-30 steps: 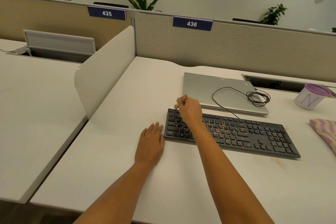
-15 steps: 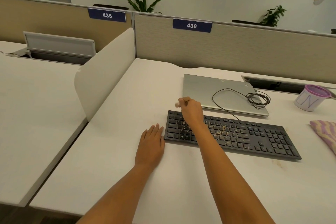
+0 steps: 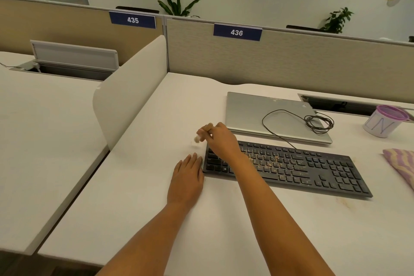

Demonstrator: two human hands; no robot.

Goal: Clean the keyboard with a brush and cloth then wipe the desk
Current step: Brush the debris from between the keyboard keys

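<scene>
Our right hand [image 3: 220,139] pinches a small pale-tipped brush [image 3: 197,139] (blurry) just off the far left corner of the flat black crumb-dusted keyboard [image 3: 291,168], over the white desk [image 3: 156,208] — our left hand [image 3: 187,177] lies flat, fingers together, just beside the keyboard's left edge.

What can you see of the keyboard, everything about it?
The keyboard is black, full-size with a number pad, looks plastic, and lies flat on the white desk before a closed silver laptop. Tan crumbs dot its middle keys. Its black cable loops onto the laptop. The left hand lies flat at its left end; the right forearm crosses above.
</scene>
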